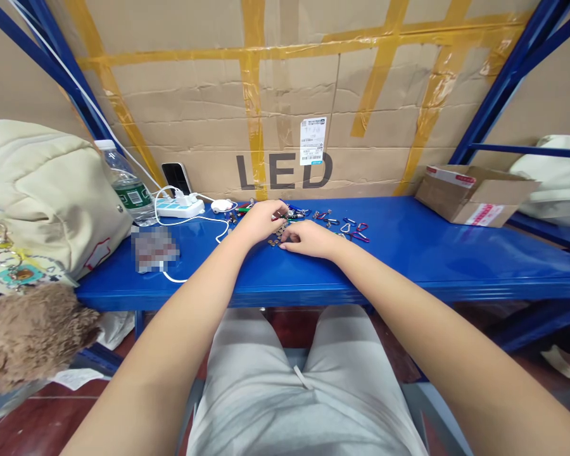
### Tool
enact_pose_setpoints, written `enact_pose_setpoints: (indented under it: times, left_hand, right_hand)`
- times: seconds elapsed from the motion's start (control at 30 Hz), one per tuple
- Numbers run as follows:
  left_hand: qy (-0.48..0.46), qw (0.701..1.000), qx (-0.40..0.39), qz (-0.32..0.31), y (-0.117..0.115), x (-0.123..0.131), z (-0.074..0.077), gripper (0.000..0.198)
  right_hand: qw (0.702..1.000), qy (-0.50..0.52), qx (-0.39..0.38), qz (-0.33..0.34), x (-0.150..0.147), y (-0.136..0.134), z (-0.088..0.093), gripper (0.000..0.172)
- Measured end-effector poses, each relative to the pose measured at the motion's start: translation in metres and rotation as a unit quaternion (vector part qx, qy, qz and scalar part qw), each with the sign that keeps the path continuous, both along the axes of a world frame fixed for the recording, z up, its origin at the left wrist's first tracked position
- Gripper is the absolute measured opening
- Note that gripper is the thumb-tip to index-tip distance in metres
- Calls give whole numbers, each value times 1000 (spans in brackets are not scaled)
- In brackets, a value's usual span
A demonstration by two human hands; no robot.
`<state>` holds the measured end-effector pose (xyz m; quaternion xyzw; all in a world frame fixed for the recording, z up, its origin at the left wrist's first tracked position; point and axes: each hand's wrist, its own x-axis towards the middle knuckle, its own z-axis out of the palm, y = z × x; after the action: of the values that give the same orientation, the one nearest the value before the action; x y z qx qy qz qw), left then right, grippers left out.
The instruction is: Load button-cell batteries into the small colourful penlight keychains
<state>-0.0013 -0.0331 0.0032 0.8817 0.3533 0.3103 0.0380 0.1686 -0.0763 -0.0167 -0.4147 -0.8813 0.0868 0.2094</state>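
Observation:
On the blue tabletop (408,253), my two hands are close together over a spread of small metal parts. My left hand (266,221) is curled, with its fingers and thumb drawn in near the pile; what they hold, if anything, is too small to make out. Just to its right, my right hand (311,239) rests low, fingers bent and thumb apart from them. Between the hands lie several small round coin-like pieces (274,242). Coloured carabiner clips (346,227) are scattered beyond and right of my right hand, and more clips are partly hidden behind my left.
At left stand a cream bag (42,190), a water bottle (135,196) and a white power strip (180,206) with cables. A phone (175,177) leans on the taped cardboard (209,120). An open carton (470,196) sits at right.

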Motion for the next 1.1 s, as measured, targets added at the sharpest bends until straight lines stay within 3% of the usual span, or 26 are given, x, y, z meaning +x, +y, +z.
enact_pose_setpoints:
  times: [0.23, 0.53, 0.73, 1.1]
  left_hand:
    - [5, 1000, 12, -7, 3, -1, -2, 20]
    - [38, 999, 3, -21, 2, -1, -4, 15]
    - [33, 999, -2, -41, 1, 0, -4, 15]
    - [28, 999, -8, -21, -3, 0, -1, 15]
  right_hand:
    - [999, 42, 0, -5, 0, 1, 0, 10]
    - [964, 235, 62, -110, 23, 10, 6, 18]
    - [967, 220, 102, -79, 23, 14, 2, 19]
    - [973, 209, 68, -65, 25, 14, -1, 23]
